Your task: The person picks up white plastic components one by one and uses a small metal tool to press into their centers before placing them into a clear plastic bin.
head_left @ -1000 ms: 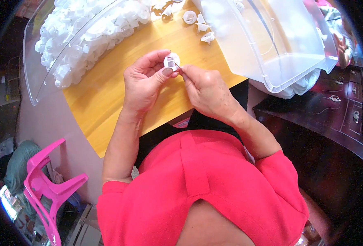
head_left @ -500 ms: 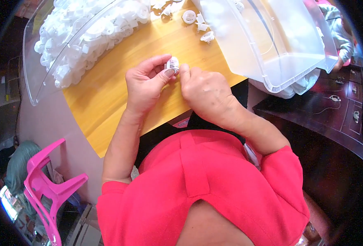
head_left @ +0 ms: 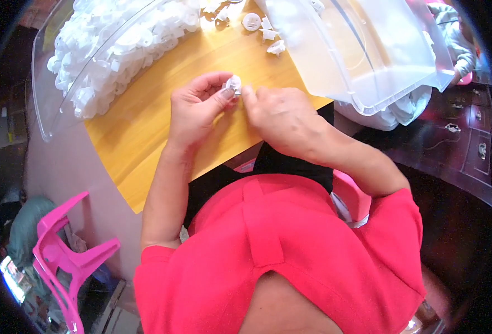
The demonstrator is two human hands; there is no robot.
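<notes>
Over the wooden table, my left hand pinches a small round white plastic part between thumb and fingers. Just right of it is my right hand, closed, its curled fingers turned away from view. The right fingertips come up against the part's right side; whatever they grip, if anything, is hidden. Beyond the hands lie several loose white plastic pieces, among them a round disc and a small clip-like piece.
A clear plastic bin heaped with white pieces stands on the left of the table. A translucent bin sits at the right. Dark drawers are further right, with another person's sleeve above. A pink plastic stool is at lower left.
My right hand has shifted slightly, with its forearm and elbow swung a little to the right. The left hand keeps its hold on the plastic part, which has tilted slightly.
</notes>
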